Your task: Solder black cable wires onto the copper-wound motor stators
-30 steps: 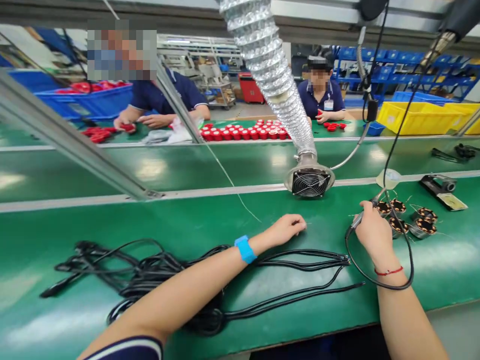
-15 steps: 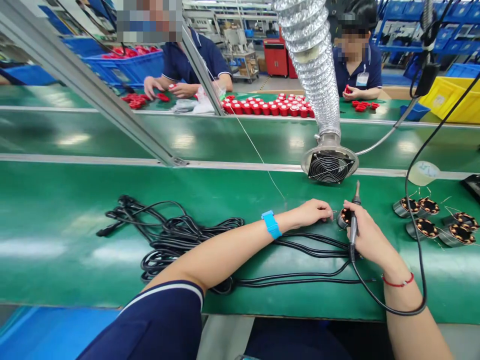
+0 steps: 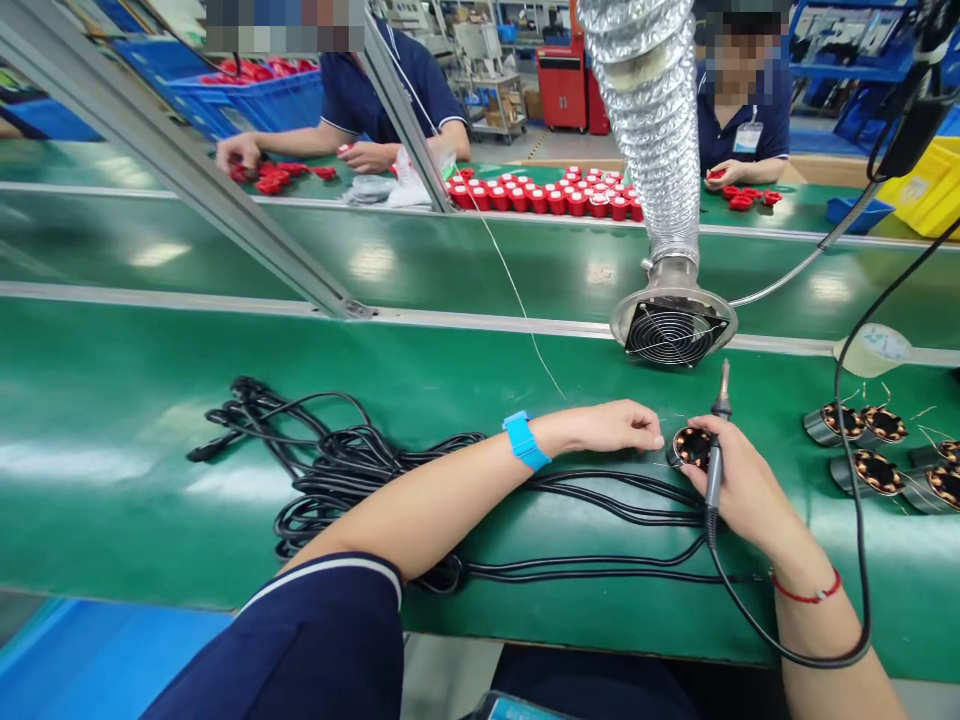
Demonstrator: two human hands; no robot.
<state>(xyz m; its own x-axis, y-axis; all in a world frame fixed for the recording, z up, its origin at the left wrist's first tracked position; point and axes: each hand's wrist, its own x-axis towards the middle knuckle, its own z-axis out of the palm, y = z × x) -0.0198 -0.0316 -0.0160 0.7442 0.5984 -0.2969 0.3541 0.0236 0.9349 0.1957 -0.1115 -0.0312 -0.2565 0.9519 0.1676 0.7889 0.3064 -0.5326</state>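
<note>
Lower centre of frame: one left hand (image 3: 622,428), fingers curled with thumb and tips close together; cannot tell whether a fine wire is pinched there. One right hand (image 3: 744,482), right of centre, closed round one soldering iron (image 3: 715,475), tip pointing up the frame. One motor stator (image 3: 685,447), copper-wound, on the green bench (image 3: 112,380) between the two hands, overlapped on its right by the right hand's fingers. Further stators (image 3: 876,472) at right: five counted, the last cut by the frame edge. Black cables (image 3: 341,480) in one tangled heap left of centre, several ends running right beneath the hands; strands too mixed to count. One blue wristband (image 3: 526,440), left wrist; one red bracelet (image 3: 808,590), right wrist. One foil hose (image 3: 645,130) with one fan (image 3: 673,335) at its mouth, upper right of centre. One pale tub (image 3: 874,350) at right; its marking unreadable. Two co-workers (image 3: 742,95) along the top; one badge (image 3: 748,137) on the right-hand one, print too small to read. Red white-topped caps (image 3: 547,198) in rows between them, too crowded for a sure count.
</note>
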